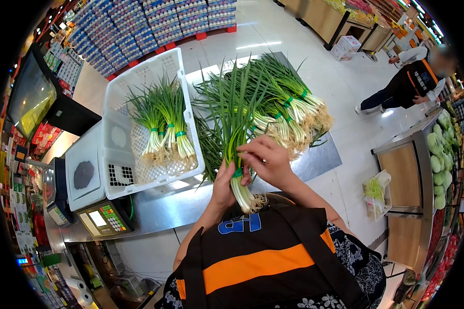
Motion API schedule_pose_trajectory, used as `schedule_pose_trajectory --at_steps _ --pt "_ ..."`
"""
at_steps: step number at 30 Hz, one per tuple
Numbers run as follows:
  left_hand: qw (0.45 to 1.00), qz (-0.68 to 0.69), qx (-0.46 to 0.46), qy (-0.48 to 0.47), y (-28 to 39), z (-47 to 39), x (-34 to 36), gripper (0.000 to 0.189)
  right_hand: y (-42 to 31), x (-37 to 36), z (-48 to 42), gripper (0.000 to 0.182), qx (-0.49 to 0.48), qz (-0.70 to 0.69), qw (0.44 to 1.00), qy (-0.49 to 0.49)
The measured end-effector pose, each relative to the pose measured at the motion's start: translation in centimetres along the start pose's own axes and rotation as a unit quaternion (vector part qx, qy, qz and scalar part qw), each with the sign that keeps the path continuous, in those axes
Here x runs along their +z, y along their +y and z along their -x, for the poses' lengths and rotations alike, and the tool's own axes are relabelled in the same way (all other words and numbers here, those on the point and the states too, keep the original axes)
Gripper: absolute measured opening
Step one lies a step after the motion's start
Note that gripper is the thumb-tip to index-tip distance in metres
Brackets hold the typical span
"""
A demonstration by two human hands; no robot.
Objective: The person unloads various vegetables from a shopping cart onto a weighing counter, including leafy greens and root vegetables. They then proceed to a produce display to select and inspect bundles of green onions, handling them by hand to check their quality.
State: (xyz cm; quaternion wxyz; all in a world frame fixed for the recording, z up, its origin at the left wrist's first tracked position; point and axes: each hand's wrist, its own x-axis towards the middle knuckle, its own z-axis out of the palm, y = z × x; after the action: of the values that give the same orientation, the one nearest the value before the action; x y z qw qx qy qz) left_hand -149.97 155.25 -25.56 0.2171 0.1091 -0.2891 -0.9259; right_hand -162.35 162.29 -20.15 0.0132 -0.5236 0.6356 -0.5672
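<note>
A bunch of green onions (241,189) with a green band around its white stalks is in my left hand (223,185), roots towards my apron. My right hand (266,158) is at the bunch's leaves just above the band, its fingers bent and thumb near the index finger; whether it pinches a leaf I cannot tell. Beyond my hands, several banded bunches of green onions (290,104) lie in a pile on the stainless steel table (321,154). To the left, a white plastic crate (118,154) holds several more banded bunches (170,131), roots towards me.
A weighing scale (102,218) with a keypad stands left of the crate, near a dark monitor (34,92). Shrink-wrapped drink packs (147,27) are stacked beyond. A person (408,81) in a dark apron is at the upper right, and a produce stand (402,166) is at the right.
</note>
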Motion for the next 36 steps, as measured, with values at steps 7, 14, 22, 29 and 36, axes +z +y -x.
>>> schedule_pose_trajectory --at_steps 7,14,22,29,36 --pt "1.0 -0.009 0.0 0.01 0.3 0.3 0.3 0.028 0.4 1.1 0.4 0.012 0.069 -0.012 0.997 0.021" --pt "0.984 -0.151 0.014 0.097 -0.8 -0.3 -0.3 0.024 1.9 1.3 0.7 0.014 0.136 -0.006 0.991 0.005" --pt "0.941 -0.205 0.135 0.234 -0.8 -0.5 0.4 0.034 0.4 0.9 1.1 0.015 0.273 -0.322 0.907 -0.007" --pt "0.943 -0.264 0.102 0.174 0.2 0.4 3.4 0.051 3.0 4.0 3.4 0.025 0.161 -0.344 0.925 -0.005" --pt "0.96 -0.164 0.128 0.188 -0.2 -0.5 1.0 0.031 2.3 2.8 2.2 0.025 0.304 -0.469 0.829 -0.02"
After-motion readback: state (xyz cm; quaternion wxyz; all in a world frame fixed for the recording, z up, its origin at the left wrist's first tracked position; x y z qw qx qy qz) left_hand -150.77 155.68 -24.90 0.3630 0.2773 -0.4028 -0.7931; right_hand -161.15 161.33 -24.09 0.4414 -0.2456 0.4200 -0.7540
